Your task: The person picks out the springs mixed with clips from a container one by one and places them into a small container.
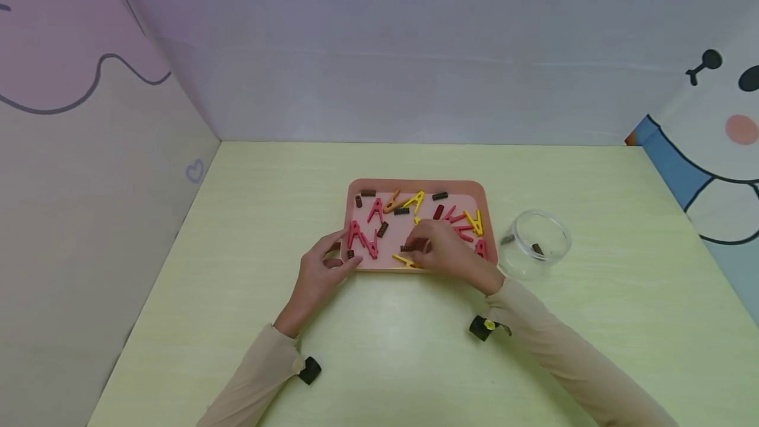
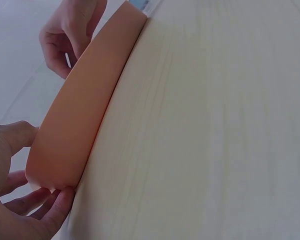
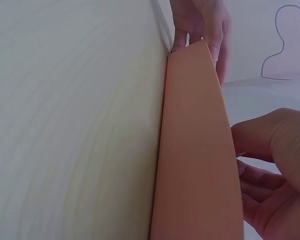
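Bracing the pink rectangular tray (image 1: 415, 186), the left hand (image 1: 317, 272) curls round its near left corner, thumb at the front edge and fingers along the left side; this grip presumably keeps the tray from sliding. The right hand (image 1: 445, 249) reaches over the near wall, its fingers bent downward and drawn narrow beside a dark coil spring (image 1: 405, 248). Whether the fingertips pinch that spring cannot be told: the head view shows them partly covered, and the right wrist view places them behind the tray's wall. The spring lies in the near half of the tray, about the middle of its width.

Within the tray, spread in a loose scatter, are pink plastic clips (image 1: 376, 209), yellow clips (image 1: 477, 223), an orange clip (image 1: 391, 203) and further coil springs (image 1: 383, 229). The raised wall probably serves to retain such small parts, while the spacing leaves many separately graspable. Just beyond the tray's right side, on the pale wood-grained table (image 1: 267, 216), stands a clear round jar (image 1: 524, 269), apparently set within easy reach of the right hand. One dark spring (image 1: 537, 249) shows inside it; another shows at its left wall, though whether inside is uncertain.
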`<state>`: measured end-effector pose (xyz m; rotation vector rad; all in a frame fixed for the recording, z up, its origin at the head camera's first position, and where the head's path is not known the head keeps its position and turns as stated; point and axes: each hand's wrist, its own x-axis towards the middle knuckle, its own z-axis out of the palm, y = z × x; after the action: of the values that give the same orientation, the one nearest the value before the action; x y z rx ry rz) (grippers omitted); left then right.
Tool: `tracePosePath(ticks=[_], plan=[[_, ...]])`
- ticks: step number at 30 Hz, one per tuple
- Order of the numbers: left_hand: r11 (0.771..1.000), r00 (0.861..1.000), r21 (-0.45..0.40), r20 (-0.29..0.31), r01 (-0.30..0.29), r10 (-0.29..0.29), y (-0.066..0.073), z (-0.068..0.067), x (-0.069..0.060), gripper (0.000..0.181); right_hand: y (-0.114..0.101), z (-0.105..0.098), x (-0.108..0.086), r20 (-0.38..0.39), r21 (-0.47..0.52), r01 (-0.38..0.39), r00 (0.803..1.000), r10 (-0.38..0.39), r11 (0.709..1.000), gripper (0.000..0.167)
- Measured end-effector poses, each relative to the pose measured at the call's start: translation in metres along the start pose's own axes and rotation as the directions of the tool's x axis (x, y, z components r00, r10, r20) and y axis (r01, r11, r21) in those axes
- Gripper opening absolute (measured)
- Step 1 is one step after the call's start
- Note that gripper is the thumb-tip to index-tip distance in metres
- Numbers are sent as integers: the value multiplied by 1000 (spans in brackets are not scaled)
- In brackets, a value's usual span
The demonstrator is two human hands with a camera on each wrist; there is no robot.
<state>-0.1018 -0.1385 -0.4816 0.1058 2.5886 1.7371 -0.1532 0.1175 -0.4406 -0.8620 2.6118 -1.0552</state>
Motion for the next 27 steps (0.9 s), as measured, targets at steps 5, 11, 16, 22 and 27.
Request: tracePosePath(ticks=[5,11,16,22,27], plan=[[1000,1000,-19,-1,-14,14,1,0,0,61,-2,-4,-5,-8,-6,-13,1000,13,1000,12],[1000,1000,-23,1,-10,10,1,0,0,62,-6,-8,-11,-31,20,4,1000,-3,1000,11],[1000,1000,-23,5,-6,6,0,0,-1,62,-11,-11,-14,-41,16,0,999,1,1000,12],[1000,1000,-16,-1,-13,13,-1,0,0,62,-12,-14,-18,-54,3,4,999,-4,1000,12],[1000,1000,-19,-1,-11,11,-1,0,-1,62,-13,-17,-20,-63,-13,17,998,-18,1000,12]])
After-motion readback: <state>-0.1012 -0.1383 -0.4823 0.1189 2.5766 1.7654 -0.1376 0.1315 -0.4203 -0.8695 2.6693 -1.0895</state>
